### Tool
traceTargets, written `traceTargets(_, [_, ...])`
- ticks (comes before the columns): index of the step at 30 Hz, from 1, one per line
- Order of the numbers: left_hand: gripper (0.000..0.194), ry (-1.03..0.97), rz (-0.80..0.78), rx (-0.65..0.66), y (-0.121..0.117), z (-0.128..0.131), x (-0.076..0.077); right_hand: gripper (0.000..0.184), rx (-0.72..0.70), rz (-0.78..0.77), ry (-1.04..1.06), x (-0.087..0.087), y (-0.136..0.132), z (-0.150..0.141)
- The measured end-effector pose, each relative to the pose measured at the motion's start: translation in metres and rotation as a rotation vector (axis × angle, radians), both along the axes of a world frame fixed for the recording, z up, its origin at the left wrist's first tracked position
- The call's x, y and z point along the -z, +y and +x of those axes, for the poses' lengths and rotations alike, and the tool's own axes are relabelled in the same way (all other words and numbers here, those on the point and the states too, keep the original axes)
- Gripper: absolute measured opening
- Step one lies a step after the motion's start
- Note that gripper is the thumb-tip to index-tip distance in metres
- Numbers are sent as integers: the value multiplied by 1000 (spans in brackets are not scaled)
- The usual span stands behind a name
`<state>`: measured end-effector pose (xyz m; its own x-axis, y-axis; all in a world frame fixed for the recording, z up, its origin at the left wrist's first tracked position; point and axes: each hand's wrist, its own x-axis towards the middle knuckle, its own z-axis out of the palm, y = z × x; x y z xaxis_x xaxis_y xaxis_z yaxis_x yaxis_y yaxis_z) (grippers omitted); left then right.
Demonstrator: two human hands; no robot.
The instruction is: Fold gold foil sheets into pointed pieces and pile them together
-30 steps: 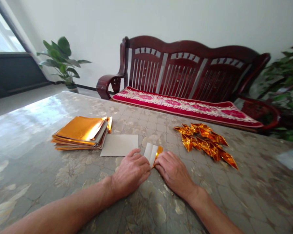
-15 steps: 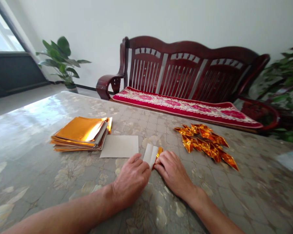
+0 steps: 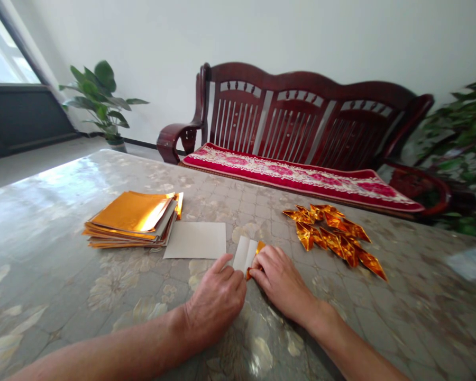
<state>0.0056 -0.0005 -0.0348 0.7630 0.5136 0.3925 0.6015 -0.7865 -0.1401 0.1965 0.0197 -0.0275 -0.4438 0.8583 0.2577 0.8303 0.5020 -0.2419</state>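
My left hand [image 3: 218, 301] and my right hand [image 3: 280, 280] meet at the near middle of the table, both with fingers curled onto a small folded sheet of gold foil paper [image 3: 248, 254]. Its white back faces up and a gold edge shows at its right. Left of it lies a single sheet, white side up [image 3: 195, 240]. Further left is a stack of gold foil sheets [image 3: 133, 218]. To the right lies a pile of folded gold pieces [image 3: 333, 233], apart from my hands.
The table [image 3: 63, 275] has a glossy floral cover. Behind it stands a dark red wooden bench [image 3: 301, 116] with a red patterned cushion. A potted plant [image 3: 99, 98] is at the back left, and more foliage [image 3: 466, 153] at the right.
Both hands have drawn slightly towards me with the folded sheet, and my right fingers have covered more of its gold edge. The stacks have not moved.
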Motion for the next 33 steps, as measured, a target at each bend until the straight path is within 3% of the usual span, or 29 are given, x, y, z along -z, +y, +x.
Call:
traceTargets(15, [17, -14, -15, 0, 0, -4, 2, 13, 99, -143, 125, 3, -2, -2])
traceTargets(33, [16, -68, -189, -47, -3, -4, -5, 11, 143, -208, 128, -3, -1, -3])
